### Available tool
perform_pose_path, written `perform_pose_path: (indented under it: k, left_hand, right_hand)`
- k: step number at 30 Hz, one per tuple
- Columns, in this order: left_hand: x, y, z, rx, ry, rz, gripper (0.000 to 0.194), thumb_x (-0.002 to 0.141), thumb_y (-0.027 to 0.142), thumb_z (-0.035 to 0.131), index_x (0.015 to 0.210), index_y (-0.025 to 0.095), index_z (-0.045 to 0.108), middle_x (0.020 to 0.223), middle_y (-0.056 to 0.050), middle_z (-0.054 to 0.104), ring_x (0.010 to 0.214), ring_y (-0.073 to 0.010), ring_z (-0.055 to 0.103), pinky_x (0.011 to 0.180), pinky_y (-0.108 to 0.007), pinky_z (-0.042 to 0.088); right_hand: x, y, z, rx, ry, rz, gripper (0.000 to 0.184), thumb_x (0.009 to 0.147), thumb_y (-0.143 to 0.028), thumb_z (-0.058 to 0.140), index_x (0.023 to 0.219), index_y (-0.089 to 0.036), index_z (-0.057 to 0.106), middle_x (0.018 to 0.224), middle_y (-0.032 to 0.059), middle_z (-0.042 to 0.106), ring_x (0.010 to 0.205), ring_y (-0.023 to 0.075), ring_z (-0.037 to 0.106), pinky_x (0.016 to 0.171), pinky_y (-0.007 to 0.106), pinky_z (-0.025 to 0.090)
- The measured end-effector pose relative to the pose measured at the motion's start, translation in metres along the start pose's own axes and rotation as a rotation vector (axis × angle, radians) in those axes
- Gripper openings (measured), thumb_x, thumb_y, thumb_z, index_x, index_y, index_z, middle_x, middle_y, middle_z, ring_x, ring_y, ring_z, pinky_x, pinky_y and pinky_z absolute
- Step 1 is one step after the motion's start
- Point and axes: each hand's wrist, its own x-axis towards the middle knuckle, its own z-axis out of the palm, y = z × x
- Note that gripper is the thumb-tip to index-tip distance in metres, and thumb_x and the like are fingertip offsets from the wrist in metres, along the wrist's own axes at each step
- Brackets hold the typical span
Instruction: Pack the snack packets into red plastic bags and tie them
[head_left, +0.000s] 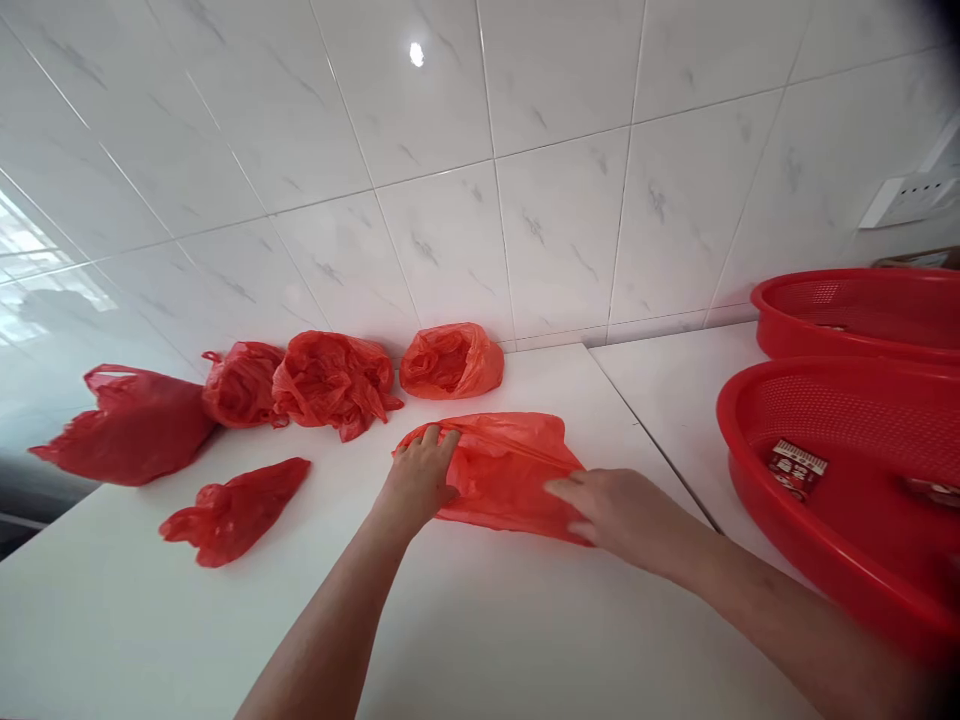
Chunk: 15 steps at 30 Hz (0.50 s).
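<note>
A flattened red plastic bag lies on the white counter in front of me. My left hand rests on its left end, fingers stretched flat and pressing the plastic down. My right hand lies on the bag's right edge, fingers extended toward the left and slightly blurred; it presses on the bag rather than gripping it.
Several other red bags sit along the tiled wall: a crumpled one, a bunched one, another, a large one at far left, and a small flat one. Two red mesh baskets stand at right.
</note>
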Motion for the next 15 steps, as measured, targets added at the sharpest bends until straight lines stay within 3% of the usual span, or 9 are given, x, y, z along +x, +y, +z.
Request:
perform_pose_path:
  k: [4,8,13,15]
  left_hand:
    - [-0.002,0.007,0.002,-0.014,-0.133,0.001,0.072,0.064,0.016,0.062,0.131,0.022,0.039,0.113,-0.009,0.055,0.092,-0.025,0.057,0.083,-0.038,0.041]
    - [-0.007,0.01,0.001,-0.026,-0.2,-0.009,0.07,0.066,0.019,0.06,0.132,0.025,0.038,0.108,-0.007,0.058,0.086,-0.0242,0.058,0.08,-0.038,0.042]
    - [-0.016,0.013,0.003,-0.071,-0.136,0.099,0.078,0.066,0.017,0.06,0.138,0.026,0.03,0.114,-0.007,0.056,0.1,-0.0237,0.055,0.089,-0.039,0.041]
    - [-0.018,0.019,0.006,-0.092,-0.103,0.145,0.081,0.064,0.017,0.062,0.138,0.028,0.031,0.122,-0.007,0.053,0.108,-0.0252,0.051,0.092,-0.04,0.04]
  right_hand:
    - [0.004,0.01,-0.011,-0.096,0.099,0.236,0.015,0.084,-0.024,0.048,0.089,-0.024,0.062,0.063,-0.0016,0.059,0.053,0.0143,0.054,0.048,0.024,0.032]
    - [0.007,0.018,-0.024,-0.093,0.277,0.282,0.025,0.086,-0.025,0.045,0.105,-0.027,0.061,0.083,-0.0003,0.067,0.071,0.0165,0.061,0.057,0.026,0.04]
    - [0.001,-0.01,-0.025,-0.356,0.64,0.094,0.018,0.086,-0.019,0.048,0.095,-0.021,0.063,0.089,0.0059,0.065,0.084,0.0222,0.056,0.069,0.034,0.04]
    - [0.0,-0.033,-0.009,-0.302,0.653,-0.047,0.016,0.085,-0.013,0.047,0.085,-0.02,0.062,0.081,0.005,0.063,0.075,0.018,0.054,0.066,0.031,0.039]
